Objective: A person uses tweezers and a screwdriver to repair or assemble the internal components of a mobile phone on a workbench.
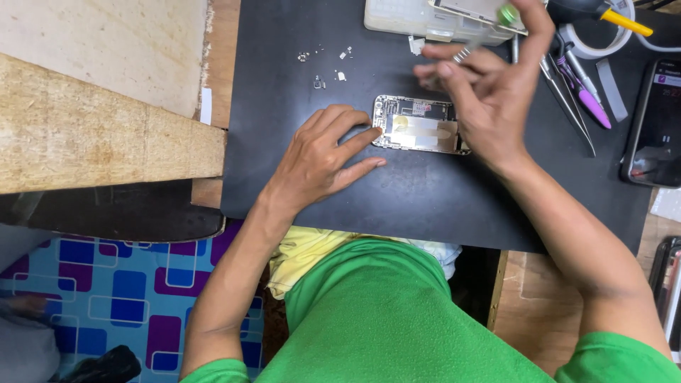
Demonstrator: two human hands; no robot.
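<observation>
Left hand (323, 152) flat, fingers spread, fingertips steadying opened phone (418, 125) on black desk (425, 198). Right hand (489, 92) above phone, pinching tweezers (468, 48). Loose screws (330, 67) beyond left hand. Patterned floor (128, 291) below left.

Black mat (425, 198); green shirt (383, 319).

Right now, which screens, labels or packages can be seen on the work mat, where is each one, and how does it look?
Lit phone: right edge of the black mat, dark rectangle, glowing screen.
Opened phone: mat centre, no screen, metal frame, pale strip inside; left hand touches its end, right hand above holds a thin tool.
White plastic case: top edge, rectangular.
</observation>
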